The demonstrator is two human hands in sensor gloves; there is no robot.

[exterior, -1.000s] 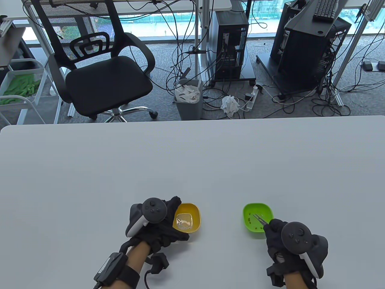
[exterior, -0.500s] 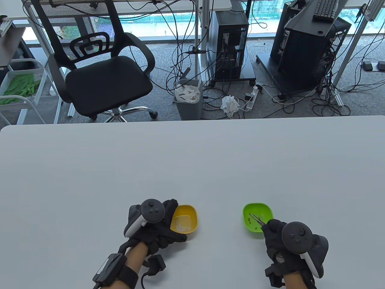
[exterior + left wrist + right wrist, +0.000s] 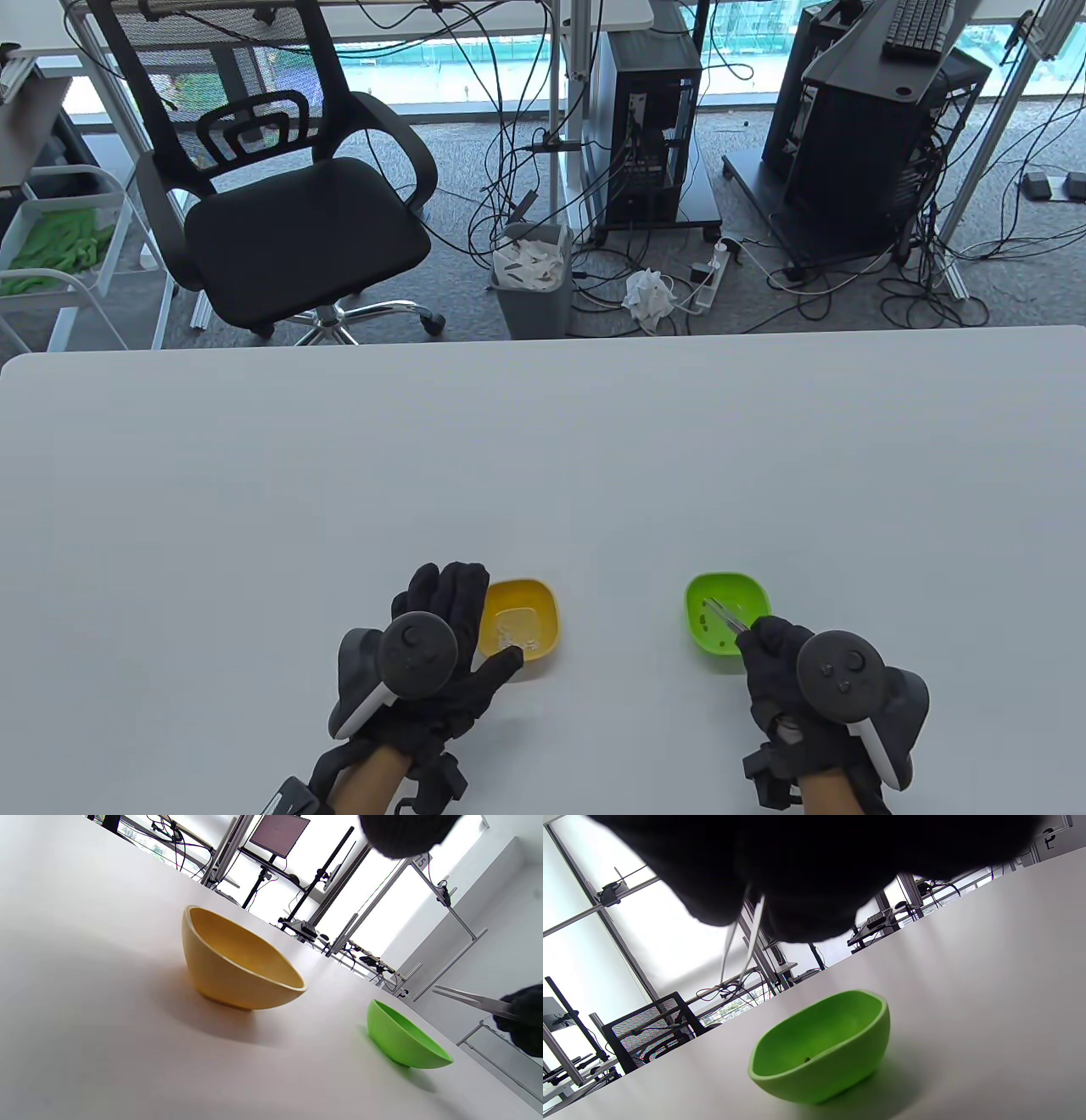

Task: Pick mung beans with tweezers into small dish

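A green bowl (image 3: 727,621) with several dark mung beans (image 3: 718,643) stands near the table's front edge, right of centre. My right hand (image 3: 764,641) pinches metal tweezers (image 3: 725,613) whose tips hang over the bowl's inside. In the right wrist view the tweezers (image 3: 742,942) sit above the green bowl (image 3: 818,1052) with tips slightly apart. A yellow bowl (image 3: 519,628) stands to the left. My left hand (image 3: 450,628) lies beside it with fingers stretched out and the thumb by its near rim. In the left wrist view the yellow bowl (image 3: 237,963) stands free of the fingers.
The white table (image 3: 543,475) stretches far beyond both bowls. Past its far edge on the floor are an office chair (image 3: 288,195), a waste bin (image 3: 533,276) and computer towers with cables (image 3: 649,127).
My left hand has let go of the yellow bowl's rim, drawn back toward me and stretched its fingers out. The yellow bowl shifted slightly left. My right hand with the tweezers barely moved.
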